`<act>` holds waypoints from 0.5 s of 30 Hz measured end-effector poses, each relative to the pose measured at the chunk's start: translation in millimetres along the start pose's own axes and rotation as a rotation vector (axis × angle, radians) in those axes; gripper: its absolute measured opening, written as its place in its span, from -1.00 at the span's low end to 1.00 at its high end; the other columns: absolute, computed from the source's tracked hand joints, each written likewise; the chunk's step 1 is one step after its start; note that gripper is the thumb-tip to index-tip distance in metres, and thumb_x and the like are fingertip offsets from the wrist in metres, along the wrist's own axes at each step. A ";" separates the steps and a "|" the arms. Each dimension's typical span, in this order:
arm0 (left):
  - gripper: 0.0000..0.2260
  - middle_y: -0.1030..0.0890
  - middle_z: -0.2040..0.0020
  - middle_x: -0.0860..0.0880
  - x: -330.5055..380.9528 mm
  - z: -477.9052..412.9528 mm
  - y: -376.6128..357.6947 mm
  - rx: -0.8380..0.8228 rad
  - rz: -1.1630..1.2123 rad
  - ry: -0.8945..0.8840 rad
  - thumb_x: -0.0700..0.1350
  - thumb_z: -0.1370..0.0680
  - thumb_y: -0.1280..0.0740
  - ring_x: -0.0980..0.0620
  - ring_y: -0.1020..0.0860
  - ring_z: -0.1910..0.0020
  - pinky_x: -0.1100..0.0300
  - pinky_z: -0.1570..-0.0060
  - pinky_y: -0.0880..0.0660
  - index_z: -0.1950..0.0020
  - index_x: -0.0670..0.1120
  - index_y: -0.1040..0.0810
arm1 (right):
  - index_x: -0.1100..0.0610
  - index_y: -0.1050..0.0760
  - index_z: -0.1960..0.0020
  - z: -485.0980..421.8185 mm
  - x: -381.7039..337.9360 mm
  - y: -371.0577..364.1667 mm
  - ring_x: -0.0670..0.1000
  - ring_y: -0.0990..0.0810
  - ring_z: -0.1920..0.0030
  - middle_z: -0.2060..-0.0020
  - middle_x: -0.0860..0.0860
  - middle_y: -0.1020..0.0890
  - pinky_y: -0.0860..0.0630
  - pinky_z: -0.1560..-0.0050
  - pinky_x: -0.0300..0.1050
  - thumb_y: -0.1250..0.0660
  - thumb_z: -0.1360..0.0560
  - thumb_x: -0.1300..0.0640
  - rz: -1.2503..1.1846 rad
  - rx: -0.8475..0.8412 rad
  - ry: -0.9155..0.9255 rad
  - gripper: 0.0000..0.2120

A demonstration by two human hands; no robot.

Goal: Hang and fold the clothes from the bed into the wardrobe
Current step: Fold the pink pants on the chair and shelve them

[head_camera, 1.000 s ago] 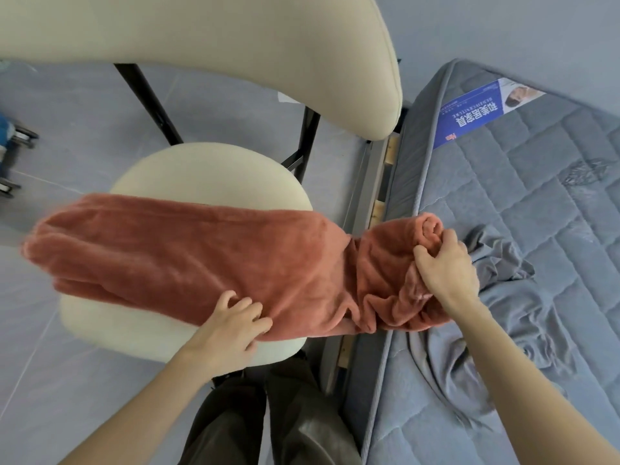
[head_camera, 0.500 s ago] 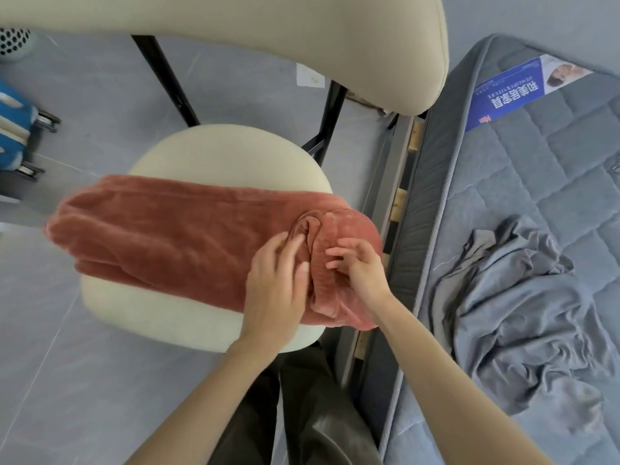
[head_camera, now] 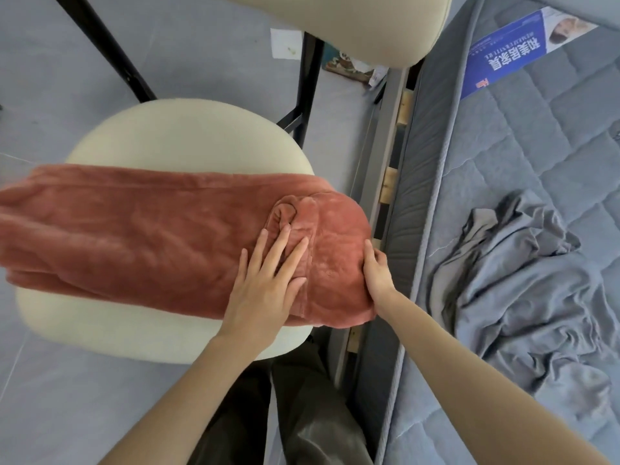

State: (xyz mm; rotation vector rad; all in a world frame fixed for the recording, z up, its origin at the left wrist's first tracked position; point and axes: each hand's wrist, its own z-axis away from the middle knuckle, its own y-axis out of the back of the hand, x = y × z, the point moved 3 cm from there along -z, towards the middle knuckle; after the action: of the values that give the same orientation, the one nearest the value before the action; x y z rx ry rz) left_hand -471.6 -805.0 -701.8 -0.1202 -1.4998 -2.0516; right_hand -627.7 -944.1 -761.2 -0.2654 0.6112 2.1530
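Folding fleece (head_camera: 134, 236) on chair (head_camera: 188, 135): left hand (head_camera: 265, 290) presses flat, right hand (head_camera: 377, 273) grips folded end; next, probably another leftward fold.

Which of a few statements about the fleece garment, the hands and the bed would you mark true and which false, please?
1. The rust fleece garment lies across the chair seat. True.
2. The grey garment is folded neatly on the chair. False: it lies crumpled on the mattress.
3. The left hand presses on the fleece with straight, spread fingers. True.
4. The right hand rests on the grey garment. False: it holds the folded end of the fleece, on the side nearest the bed.
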 end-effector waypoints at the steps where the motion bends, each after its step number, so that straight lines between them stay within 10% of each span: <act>1: -0.50 0.15 -0.58 0.07 -1.5 -0.5 -0.4 0.003 0.015 -0.010 0.15 -0.61 0.07 -0.07 0.18 -0.55 -0.14 -0.50 0.04 -0.53 0.16 0.11 | -0.04 -0.15 -0.51 -4.7 3.5 -2.9 0.07 -0.45 -0.17 -0.33 0.04 -0.44 -0.35 -0.20 0.01 -0.01 -0.53 -0.40 -0.020 -0.030 -0.048 -0.32; 8: -0.48 0.19 -0.58 0.09 -5.4 -0.9 2.8 -0.014 0.057 -0.040 0.17 -0.58 0.16 -0.01 0.25 -0.55 -0.05 -0.50 0.10 -0.54 0.16 0.14 | 0.08 -0.44 -0.31 -5.7 9.2 -2.7 0.07 -0.63 -0.05 -0.10 0.07 -0.63 -0.59 0.07 -0.05 -0.24 -0.15 -0.58 -0.155 -0.241 -0.169 -0.03; 15: -0.50 0.07 -0.58 0.08 -12.1 4.0 22.0 -0.052 0.054 -0.004 0.03 -0.64 -0.07 -0.01 0.09 -0.56 -0.08 -0.49 -0.11 -0.56 0.13 0.01 | 0.13 -0.60 -0.01 48.2 -19.9 51.8 -0.04 -0.72 0.21 0.22 -0.04 -0.73 -0.61 0.30 -0.18 -0.61 -0.17 -0.21 -0.245 0.010 0.095 -0.43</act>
State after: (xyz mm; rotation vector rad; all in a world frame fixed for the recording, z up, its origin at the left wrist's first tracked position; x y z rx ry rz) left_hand -451.6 -800.8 -686.7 -0.1831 -1.4312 -2.0487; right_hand -655.4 -959.5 -694.9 -0.4169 0.6097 1.9100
